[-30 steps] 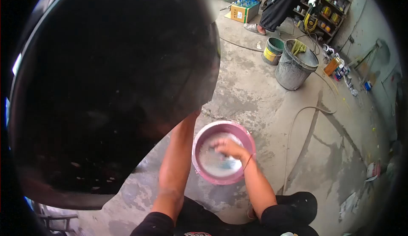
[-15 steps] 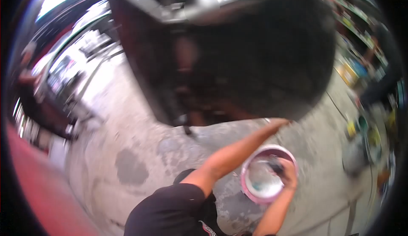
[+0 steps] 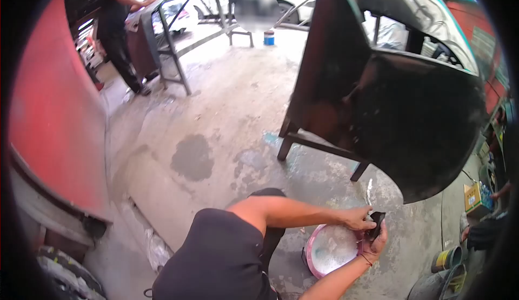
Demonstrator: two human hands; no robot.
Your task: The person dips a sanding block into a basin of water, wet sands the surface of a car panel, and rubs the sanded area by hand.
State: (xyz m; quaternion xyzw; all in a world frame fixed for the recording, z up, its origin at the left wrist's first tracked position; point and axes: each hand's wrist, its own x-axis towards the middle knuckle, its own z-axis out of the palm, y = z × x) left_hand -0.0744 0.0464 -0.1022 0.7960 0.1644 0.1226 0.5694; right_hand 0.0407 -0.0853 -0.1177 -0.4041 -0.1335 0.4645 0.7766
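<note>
Out to the pink basin's [image 3: 310,254] rim comes the dark object [image 3: 379,218], gripped by the right hand [image 3: 380,241]; whether the left hand's [image 3: 356,219] fingers grip too, I can't tell.

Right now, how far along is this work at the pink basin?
Done, it seems: the pink basin is filled with whitish, cloudy liquid. In hand: a small dark item, held in the right hand above the basin's edge, with the left hand close against it. Left: the item isn't set down, and neither hand is on the black panel; anything more, I can't tell.
</note>
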